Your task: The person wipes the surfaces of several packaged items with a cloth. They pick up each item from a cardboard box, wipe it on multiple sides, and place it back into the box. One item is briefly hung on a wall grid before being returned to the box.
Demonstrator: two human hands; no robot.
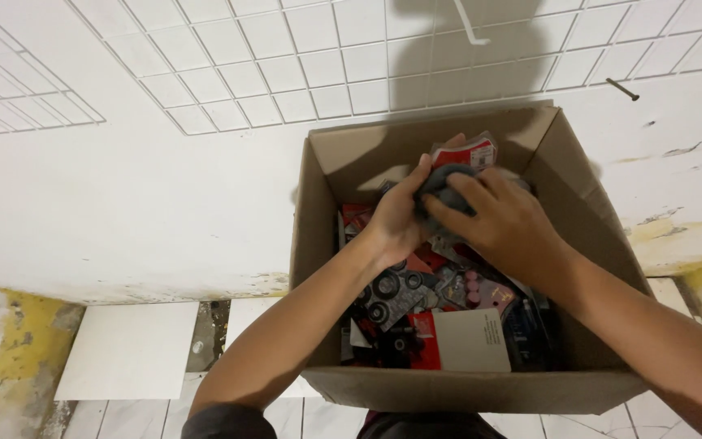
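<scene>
An open cardboard box (312, 244) stands against a white wall, full of packaged parts in red, grey and clear wrapping. Both my hands reach into its far end. My left hand (400, 213) and my right hand (507, 221) together grip a dark grey bundle (440, 185) with a red-and-white label card (466, 153) sticking up behind it. Below my hands lie blister packs of black round parts (385, 293), a pack with pink pieces (474, 289) and a white-and-red card (465, 341).
The wall behind is tiled in white at the top (286, 57) and plain white below, with a nail (623, 89) at upper right. A loose white floor tile (127, 349) lies left of the box. Yellow stains mark the wall base.
</scene>
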